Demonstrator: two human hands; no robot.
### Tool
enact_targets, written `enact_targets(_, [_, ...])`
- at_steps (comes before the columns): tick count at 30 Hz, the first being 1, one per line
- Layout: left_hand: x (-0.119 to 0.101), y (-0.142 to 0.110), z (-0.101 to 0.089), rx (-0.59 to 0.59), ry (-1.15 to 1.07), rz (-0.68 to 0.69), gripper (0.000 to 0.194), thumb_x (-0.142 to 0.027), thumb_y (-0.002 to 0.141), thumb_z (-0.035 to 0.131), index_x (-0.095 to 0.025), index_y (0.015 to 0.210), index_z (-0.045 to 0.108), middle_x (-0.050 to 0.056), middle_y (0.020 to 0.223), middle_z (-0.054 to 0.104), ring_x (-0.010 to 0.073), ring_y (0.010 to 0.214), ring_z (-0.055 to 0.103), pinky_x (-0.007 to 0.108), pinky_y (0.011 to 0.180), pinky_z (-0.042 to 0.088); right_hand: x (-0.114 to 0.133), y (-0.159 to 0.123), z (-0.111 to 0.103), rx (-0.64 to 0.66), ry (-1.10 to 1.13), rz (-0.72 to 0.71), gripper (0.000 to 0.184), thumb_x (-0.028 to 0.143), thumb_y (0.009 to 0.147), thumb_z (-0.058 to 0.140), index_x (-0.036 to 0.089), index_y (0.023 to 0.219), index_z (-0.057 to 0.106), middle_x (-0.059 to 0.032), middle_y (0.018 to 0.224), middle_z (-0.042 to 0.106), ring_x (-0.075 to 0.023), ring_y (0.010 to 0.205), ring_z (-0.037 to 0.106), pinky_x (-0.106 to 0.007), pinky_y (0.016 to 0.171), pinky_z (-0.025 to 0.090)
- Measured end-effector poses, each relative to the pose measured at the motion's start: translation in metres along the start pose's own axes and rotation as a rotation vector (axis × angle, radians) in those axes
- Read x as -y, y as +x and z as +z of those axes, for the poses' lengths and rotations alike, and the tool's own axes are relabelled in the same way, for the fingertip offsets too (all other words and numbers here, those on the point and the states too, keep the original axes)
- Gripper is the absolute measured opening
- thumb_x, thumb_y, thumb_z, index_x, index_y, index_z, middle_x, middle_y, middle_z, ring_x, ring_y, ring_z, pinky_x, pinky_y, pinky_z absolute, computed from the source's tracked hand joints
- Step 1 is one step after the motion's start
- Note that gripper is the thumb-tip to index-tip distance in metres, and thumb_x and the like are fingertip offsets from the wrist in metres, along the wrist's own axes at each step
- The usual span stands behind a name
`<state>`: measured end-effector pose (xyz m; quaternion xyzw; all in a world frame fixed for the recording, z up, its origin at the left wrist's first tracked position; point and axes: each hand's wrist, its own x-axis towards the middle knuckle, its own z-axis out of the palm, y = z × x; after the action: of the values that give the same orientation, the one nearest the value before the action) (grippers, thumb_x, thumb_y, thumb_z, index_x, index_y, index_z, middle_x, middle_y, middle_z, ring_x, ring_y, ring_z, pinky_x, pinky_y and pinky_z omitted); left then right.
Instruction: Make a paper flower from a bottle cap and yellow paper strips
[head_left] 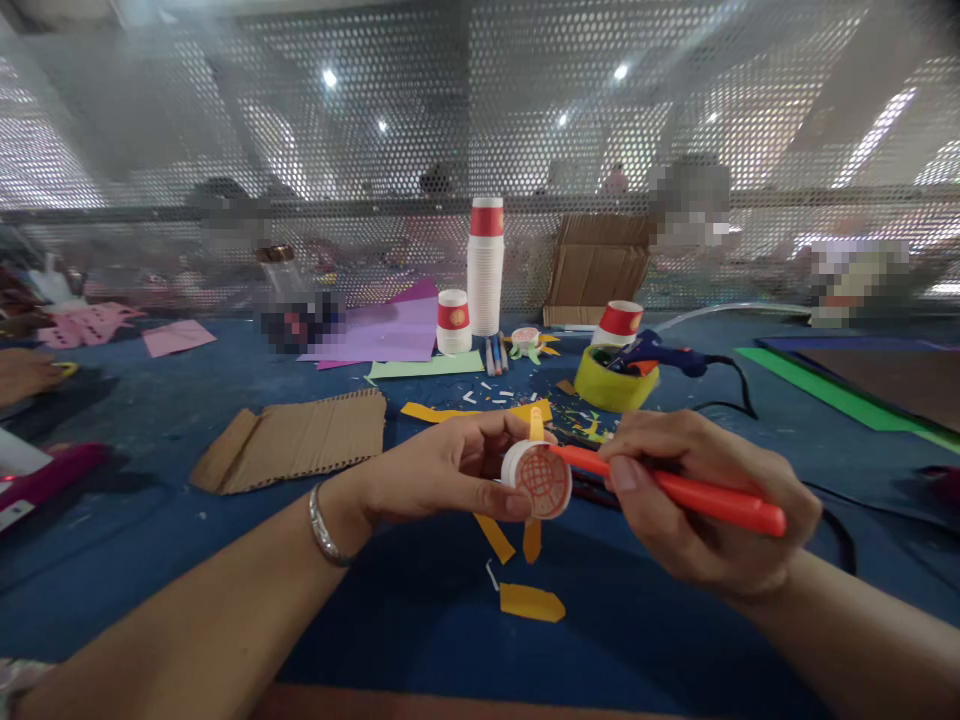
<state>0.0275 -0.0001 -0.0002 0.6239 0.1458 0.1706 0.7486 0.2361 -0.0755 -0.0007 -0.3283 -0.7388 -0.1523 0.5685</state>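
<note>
The white paper disc [541,482], its face drawn with a red grid, sits just right of and below the middle of the frame, facing you and tilted a little. You have it pinched in your left hand [472,465], thumb across its lower left edge, the other fingers curled behind. Your right hand [709,500] is closed round a red marker [697,492], whose long axis slopes gently from the lower right up to the disc's upper right edge. So the disc lies left of your right fingers, in line with the tip; whether the tip touches or hovers, you can't tell from here. A yellow tab [536,425] rises above the disc and an orange tab [532,542] shows beneath; their joins are hard to make out. Lower down lies a loose yellow piece [531,602]. At right of centre, a glue gun [660,353] rests on a tape roll [616,393], its far side hidden
</note>
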Motion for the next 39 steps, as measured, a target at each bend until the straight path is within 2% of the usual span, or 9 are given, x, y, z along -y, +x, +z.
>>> enact_targets(10, [0.002,-0.001,-0.003,-0.045,0.02,0.002,0.039,-0.022,0.076,0.083,-0.018,0.109,0.062,0.005,0.104,0.066,0.0162,0.095,0.063,0.03,0.088,0.046,-0.001,-0.003,-0.002,0.034,-0.021,0.029,0.017,0.008,0.08,0.057,0.025,0.08,0.058,0.0032,0.064,0.067,-0.0134,0.05,0.063,-0.028,0.051,0.051])
enact_targets(24, [-0.002,-0.003,-0.001,-0.066,-0.012,0.018,0.033,-0.018,0.077,0.082,-0.018,0.105,0.065,0.004,0.099,0.069,0.0151,0.091,0.065,0.028,0.083,0.048,-0.004,-0.007,-0.001,0.019,-0.016,0.052,0.016,0.009,0.081,0.058,0.025,0.081,0.058,0.004,0.066,0.066,-0.0121,0.051,0.061,-0.028,0.05,0.049])
enact_targets(26, [-0.002,-0.002,-0.001,-0.123,-0.02,0.01,0.034,-0.017,0.076,0.082,-0.018,0.105,0.065,0.005,0.101,0.07,0.0155,0.092,0.065,0.028,0.082,0.049,-0.003,-0.008,-0.001,-0.021,-0.017,0.059,0.017,0.008,0.081,0.059,0.025,0.083,0.059,0.0038,0.067,0.067,-0.0126,0.054,0.062,-0.029,0.051,0.049])
enact_targets(29, [-0.001,0.0,-0.004,-0.275,-0.044,0.012,0.043,-0.018,0.075,0.084,-0.018,0.113,0.064,0.006,0.105,0.071,0.0163,0.093,0.067,0.028,0.081,0.051,-0.004,-0.009,0.0,-0.071,-0.01,0.08,0.019,0.006,0.08,0.06,0.025,0.085,0.061,0.0035,0.071,0.067,-0.0136,0.058,0.064,-0.03,0.054,0.05])
enact_targets(33, [0.0,0.004,-0.012,-0.46,-0.097,0.047,0.043,-0.017,0.074,0.084,-0.017,0.113,0.067,0.007,0.107,0.072,0.0175,0.093,0.068,0.028,0.08,0.053,-0.009,-0.006,0.003,-0.017,0.027,0.153,0.015,0.009,0.085,0.062,0.024,0.087,0.062,0.0029,0.074,0.067,-0.0115,0.057,0.061,-0.028,0.055,0.05])
enact_targets(39, [-0.001,0.007,-0.021,-0.531,-0.18,0.014,0.031,-0.014,0.075,0.08,-0.012,0.106,0.075,0.01,0.104,0.076,0.0177,0.094,0.07,0.027,0.083,0.054,-0.024,-0.004,0.009,0.086,0.044,0.297,0.007,0.018,0.095,0.058,0.021,0.094,0.063,0.0012,0.078,0.068,-0.0116,0.06,0.063,-0.028,0.06,0.051])
